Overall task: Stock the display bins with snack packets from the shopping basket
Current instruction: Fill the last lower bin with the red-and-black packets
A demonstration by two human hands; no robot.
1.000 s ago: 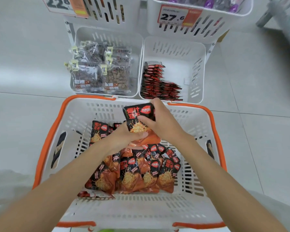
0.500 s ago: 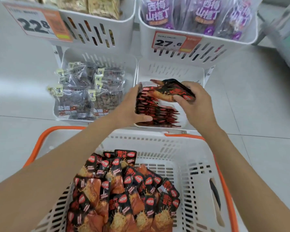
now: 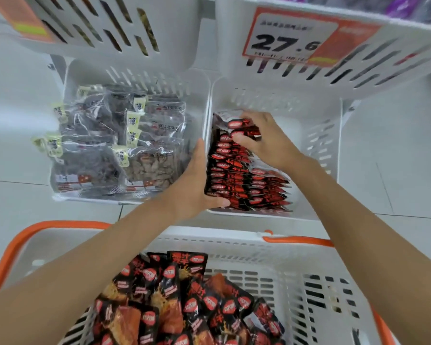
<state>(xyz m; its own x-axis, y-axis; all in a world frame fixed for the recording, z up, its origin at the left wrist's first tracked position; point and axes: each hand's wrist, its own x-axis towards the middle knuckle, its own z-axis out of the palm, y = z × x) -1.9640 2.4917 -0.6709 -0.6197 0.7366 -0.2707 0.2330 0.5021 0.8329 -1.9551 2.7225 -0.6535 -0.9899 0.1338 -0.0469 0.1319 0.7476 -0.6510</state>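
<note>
Inside the white bin, my right hand pinches red packets at the row's far end; my left hand, fingers straight, presses its left side; the basket is nearer me

Upper bin overhangs lower bin, right half bare.

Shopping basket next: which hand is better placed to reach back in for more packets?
Probably the left hand. It lies flat against the near end of the row of packets, closest to the shopping basket. The right hand is deeper in the bin, pinching the row's far end.
</note>
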